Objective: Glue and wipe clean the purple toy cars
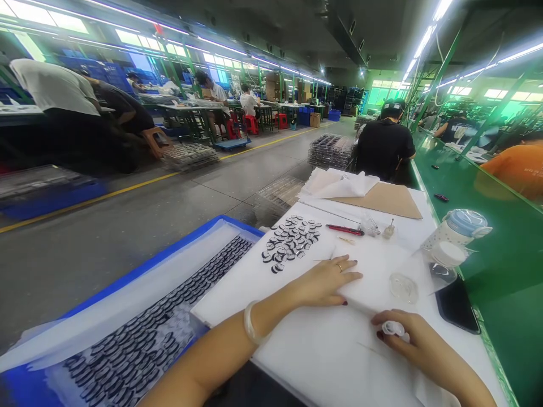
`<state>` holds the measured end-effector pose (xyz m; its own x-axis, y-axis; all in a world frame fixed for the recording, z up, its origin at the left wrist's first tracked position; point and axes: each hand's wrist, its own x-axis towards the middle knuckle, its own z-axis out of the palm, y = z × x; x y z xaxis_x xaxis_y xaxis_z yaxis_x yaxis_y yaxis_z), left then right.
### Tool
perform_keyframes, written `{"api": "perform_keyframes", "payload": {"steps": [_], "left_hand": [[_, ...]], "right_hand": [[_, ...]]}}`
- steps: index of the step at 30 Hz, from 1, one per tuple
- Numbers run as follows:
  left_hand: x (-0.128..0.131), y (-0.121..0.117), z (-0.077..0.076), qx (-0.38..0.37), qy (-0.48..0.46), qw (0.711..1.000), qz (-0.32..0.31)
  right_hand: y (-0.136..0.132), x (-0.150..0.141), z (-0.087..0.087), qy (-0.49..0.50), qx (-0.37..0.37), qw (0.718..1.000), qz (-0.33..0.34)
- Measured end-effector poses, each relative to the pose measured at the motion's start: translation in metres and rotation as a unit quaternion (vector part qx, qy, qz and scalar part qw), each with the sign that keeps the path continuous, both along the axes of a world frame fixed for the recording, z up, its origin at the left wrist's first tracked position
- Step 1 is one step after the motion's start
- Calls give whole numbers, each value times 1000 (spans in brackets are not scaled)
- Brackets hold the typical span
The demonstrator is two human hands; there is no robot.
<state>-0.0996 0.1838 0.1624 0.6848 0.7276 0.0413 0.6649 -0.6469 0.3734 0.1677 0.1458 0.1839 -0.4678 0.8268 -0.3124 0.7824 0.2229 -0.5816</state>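
Observation:
My left hand lies on the white foam sheet with its fingers stretched out and holds nothing. Close by its fingertips, a thin stick and a red pen-like tool rest on the sheet. A pile of small black-and-white curved pieces is just beyond that hand. Nearer the right edge, my right hand is closed around a small whitish see-through bottle, its round end showing between thumb and fingers. A see-through round dish sits above my right hand.
To the left, a blue tray holds rows of black pieces on white film. Along the right stand a blue-lidded cup, a white-capped jar and a dark phone. Cardboard lies at the far end; a co-worker sits beyond.

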Motion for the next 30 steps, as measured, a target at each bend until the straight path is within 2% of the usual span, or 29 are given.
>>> {"api": "perform_keyframes", "payload": {"steps": [11, 30], "left_hand": [[0, -2, 4, -6, 9, 1000, 3], [0, 0, 1, 4, 11, 1000, -2]], "right_hand": [[1, 0, -3, -9, 2, 1000, -2], [1, -1, -1, -13, -3, 1000, 5]]}}
